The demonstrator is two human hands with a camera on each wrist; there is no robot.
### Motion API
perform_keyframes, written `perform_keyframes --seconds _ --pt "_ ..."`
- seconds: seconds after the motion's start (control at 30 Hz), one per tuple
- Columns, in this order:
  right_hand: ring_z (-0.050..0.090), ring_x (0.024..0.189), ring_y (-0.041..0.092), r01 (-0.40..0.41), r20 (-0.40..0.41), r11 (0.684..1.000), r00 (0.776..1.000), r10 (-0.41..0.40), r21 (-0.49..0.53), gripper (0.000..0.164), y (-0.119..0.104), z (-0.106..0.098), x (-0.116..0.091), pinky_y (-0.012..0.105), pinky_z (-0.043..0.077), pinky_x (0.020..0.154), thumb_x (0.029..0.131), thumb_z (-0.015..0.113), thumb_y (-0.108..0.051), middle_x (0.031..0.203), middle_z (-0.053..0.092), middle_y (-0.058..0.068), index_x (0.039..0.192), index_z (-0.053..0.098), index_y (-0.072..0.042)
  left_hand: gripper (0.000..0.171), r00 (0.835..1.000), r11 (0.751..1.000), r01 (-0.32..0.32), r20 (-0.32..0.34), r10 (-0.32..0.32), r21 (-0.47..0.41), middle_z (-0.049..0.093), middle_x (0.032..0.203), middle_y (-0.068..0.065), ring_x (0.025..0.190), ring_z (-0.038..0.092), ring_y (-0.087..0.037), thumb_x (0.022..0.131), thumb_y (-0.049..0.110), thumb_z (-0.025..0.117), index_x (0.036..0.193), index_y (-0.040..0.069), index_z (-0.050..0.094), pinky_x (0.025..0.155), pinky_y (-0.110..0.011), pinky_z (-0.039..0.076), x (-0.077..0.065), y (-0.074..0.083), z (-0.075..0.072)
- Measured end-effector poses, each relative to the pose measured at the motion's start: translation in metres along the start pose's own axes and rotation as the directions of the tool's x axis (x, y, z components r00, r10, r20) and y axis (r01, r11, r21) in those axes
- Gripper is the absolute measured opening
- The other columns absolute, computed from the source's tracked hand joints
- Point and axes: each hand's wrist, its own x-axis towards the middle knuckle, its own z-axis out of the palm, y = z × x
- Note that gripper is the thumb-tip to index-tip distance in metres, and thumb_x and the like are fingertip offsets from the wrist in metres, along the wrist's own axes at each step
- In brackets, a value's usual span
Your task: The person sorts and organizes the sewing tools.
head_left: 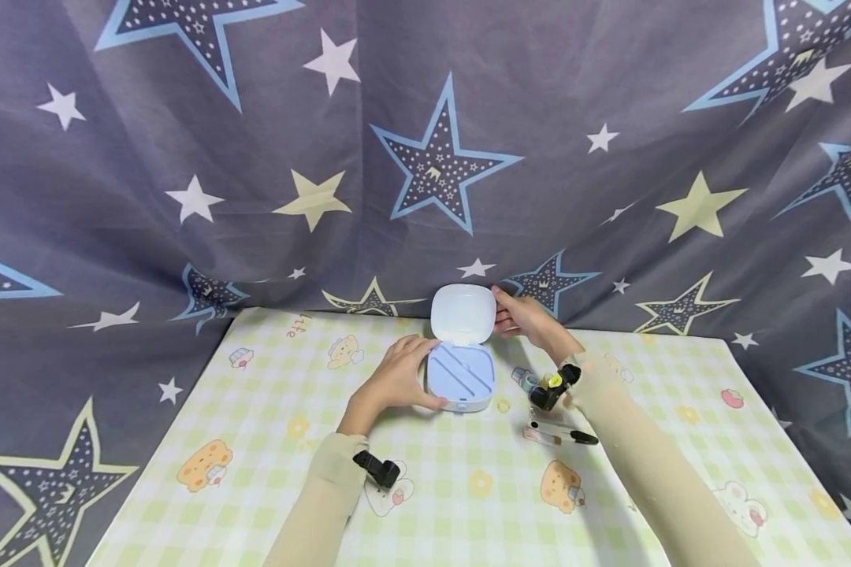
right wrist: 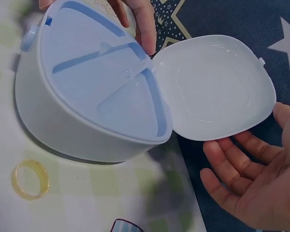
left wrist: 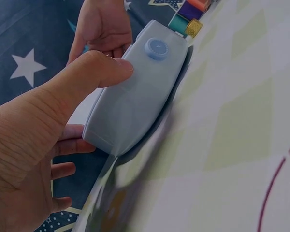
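A white storage box (head_left: pixel 468 406) stands with its hinged lid (head_left: pixel 463 313) raised at the back. Inside it sits a light blue tray (right wrist: pixel 87 67) with long slots, and a round blue button (left wrist: pixel 157 49) is on its front. My left hand (head_left: pixel 399 373) grips the box's left side, thumb (left wrist: pixel 113 71) against the front wall and fingers round the side and back. At the lid's right edge, my right hand (head_left: pixel 532 319) holds the rim, thumb at one corner and fingers along the edge; parts of its fingertips are hidden behind the lid.
Right of the box lie a yellow ring (head_left: pixel 503 405), several small coloured rolls (left wrist: pixel 186 17) and a black-tipped pen (head_left: pixel 583 437) with a clear packet. A checked cloth (head_left: pixel 269 441) covers the table, and a starry curtain (head_left: pixel 397 260) hangs at its back edge.
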Motion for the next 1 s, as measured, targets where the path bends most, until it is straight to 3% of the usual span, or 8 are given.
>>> perform_keyframes --seconds 0.43,0.57,0.67,0.73,0.83,1.0 --pt "0.072 0.08 0.018 0.019 0.015 1.0 1.0 -0.018 -0.014 0.06 -0.002 0.0 -0.003 0.05 0.054 0.098 0.104 0.048 -0.052 0.081 0.071 0.0 0.123 0.06 0.003 0.113 1.0 1.0 0.003 0.002 -0.003 -0.024 0.048 0.154 -0.009 0.151 0.029 -0.035 0.061 0.05 0.092 0.155 0.012 0.042 0.126 -0.053 0.02 0.0 -0.003 -0.001" --pt "0.073 0.081 0.018 0.054 -0.008 0.995 0.998 -0.055 -0.086 0.064 -0.001 0.001 -0.01 0.05 0.053 0.096 0.105 0.047 -0.052 0.095 0.075 0.012 0.135 0.055 0.004 0.113 1.0 0.999 0.011 0.014 -0.01 -0.031 0.047 0.155 -0.009 0.151 0.029 -0.035 0.061 0.05 0.092 0.155 0.013 0.041 0.125 -0.053 0.021 -0.002 -0.004 0.0" --pt "0.072 0.085 0.023 0.128 -0.048 0.98 0.989 -0.137 -0.155 0.065 -0.002 0.004 -0.015 0.045 0.055 0.089 0.105 0.048 -0.05 0.108 0.072 0.022 0.139 0.052 0.005 0.113 1.0 0.999 0.021 0.016 -0.021 -0.031 0.045 0.157 -0.009 0.151 0.029 -0.035 0.061 0.049 0.093 0.155 0.013 0.041 0.125 -0.054 0.021 -0.003 -0.005 -0.001" --pt "0.069 0.09 0.03 0.197 -0.085 0.958 0.972 -0.218 -0.209 0.062 -0.003 0.007 -0.019 0.039 0.054 0.083 0.105 0.049 -0.047 0.112 0.067 0.028 0.138 0.051 0.006 0.113 1.0 0.999 0.021 0.012 -0.021 -0.029 0.045 0.157 -0.009 0.151 0.029 -0.035 0.062 0.049 0.093 0.156 0.013 0.04 0.125 -0.054 0.021 -0.003 -0.004 -0.003" --pt "0.065 0.097 0.033 0.283 -0.164 0.902 0.923 -0.349 -0.325 0.056 -0.005 0.012 -0.028 0.033 0.052 0.079 0.104 0.053 -0.042 0.112 0.064 0.026 0.137 0.052 0.003 0.114 1.0 0.999 0.016 0.009 -0.016 -0.031 0.045 0.157 -0.01 0.151 0.029 -0.036 0.062 0.048 0.093 0.156 0.012 0.04 0.125 -0.054 0.021 0.0 -0.003 -0.004" --pt "0.061 0.101 0.034 0.353 -0.23 0.8 0.832 -0.506 -0.485 0.057 -0.004 0.023 -0.048 0.042 0.051 0.087 0.101 0.059 -0.037 0.114 0.062 0.024 0.143 0.046 -0.001 0.114 1.0 0.998 0.009 0.025 -0.008 -0.059 0.044 0.158 -0.012 0.151 0.029 -0.036 0.062 0.048 0.093 0.156 0.012 0.039 0.124 -0.055 0.021 0.001 -0.002 0.0"
